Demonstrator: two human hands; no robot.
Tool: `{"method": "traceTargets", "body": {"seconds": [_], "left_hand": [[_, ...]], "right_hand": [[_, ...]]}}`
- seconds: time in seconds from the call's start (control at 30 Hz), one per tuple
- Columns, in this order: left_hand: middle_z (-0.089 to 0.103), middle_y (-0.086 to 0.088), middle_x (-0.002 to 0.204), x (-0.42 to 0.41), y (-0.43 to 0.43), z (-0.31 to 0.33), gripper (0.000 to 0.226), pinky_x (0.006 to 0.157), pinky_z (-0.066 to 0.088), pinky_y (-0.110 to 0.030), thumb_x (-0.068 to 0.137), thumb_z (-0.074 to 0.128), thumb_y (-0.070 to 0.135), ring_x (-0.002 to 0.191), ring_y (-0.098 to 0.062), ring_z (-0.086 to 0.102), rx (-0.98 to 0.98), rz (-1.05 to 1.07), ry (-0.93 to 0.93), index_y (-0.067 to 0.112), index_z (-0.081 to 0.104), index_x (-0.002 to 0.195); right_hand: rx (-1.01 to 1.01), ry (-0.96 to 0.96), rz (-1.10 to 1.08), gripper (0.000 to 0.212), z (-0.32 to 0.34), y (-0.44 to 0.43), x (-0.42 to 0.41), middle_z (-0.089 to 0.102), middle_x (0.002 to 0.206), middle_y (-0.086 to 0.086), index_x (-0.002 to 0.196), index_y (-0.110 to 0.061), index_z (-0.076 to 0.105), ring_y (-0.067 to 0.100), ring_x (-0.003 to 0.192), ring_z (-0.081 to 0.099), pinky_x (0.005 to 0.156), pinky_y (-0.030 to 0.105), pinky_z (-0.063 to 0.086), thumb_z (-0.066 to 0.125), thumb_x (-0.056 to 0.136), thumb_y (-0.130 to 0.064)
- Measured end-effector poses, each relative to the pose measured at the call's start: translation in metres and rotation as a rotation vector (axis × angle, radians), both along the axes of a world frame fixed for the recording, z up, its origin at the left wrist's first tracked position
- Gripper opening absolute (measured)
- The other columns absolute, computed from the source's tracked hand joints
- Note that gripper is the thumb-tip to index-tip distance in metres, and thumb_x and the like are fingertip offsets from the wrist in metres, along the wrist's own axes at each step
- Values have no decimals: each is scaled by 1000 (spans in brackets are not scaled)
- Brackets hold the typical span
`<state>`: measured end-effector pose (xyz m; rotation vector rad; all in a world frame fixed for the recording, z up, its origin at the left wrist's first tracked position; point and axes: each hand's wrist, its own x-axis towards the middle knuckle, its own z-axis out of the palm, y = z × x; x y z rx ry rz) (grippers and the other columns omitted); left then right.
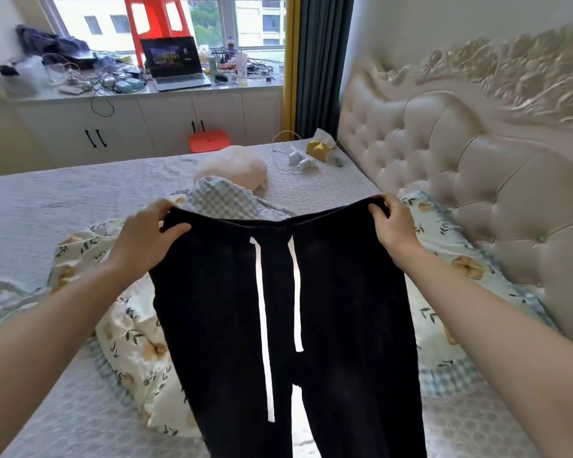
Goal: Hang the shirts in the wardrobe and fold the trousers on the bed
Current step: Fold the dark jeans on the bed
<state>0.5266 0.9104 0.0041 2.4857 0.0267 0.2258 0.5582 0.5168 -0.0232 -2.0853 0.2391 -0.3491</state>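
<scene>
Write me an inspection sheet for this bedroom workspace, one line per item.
Surface: bed, pale cover, floral quilt bunched on it.
Job's things: black trousers held up over the bed; shirts and wardrobe not seen.
Clutter: tissue box and white plush on the bed; laptop on the counter.
Grippers: left hand and right hand each grip an end of the waistband.
Cables: white cable on the bed; wire tangle on the counter.
Surroundings: tufted headboard, curtain, red stool at the window.

An open laptop [174, 62] sits on the cluttered window counter [232, 89], a red stool [156, 14] behind it.
</scene>
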Motion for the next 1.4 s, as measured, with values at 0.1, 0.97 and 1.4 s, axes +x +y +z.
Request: {"method": "traceTargets", "body": {"seconds": [0.1,0.97,1.4], "left_hand": [[66,-10,104,48,1,-23,26,77,51,-47,96,59,35,90,-33,62,75,27,-20,19,48,113],[55,-35,115,271,7,-373,33,83,41,-45,97,58,28,107,-48,54,244,212,246,5,40,111],[28,3,159,204,-103,-405,60,122,12,-49,99,20,53,151,-21,10,529,-523,-193,26,35,150]], "right_hand": [[-5,-18,-25,18,-19,7,46,62,104,0,111,-10,61,15,98,57,87,25,42,50,98,-15],[-193,-39,1,23,-366,29,272,54,101,-1,115,-6,54,12,91,49,70,14,30,55,97,-20],[62,512,-33,55,-431,6,219,57,99,5,116,2,63,22,102,55,90,32,41,41,100,-45]]}}
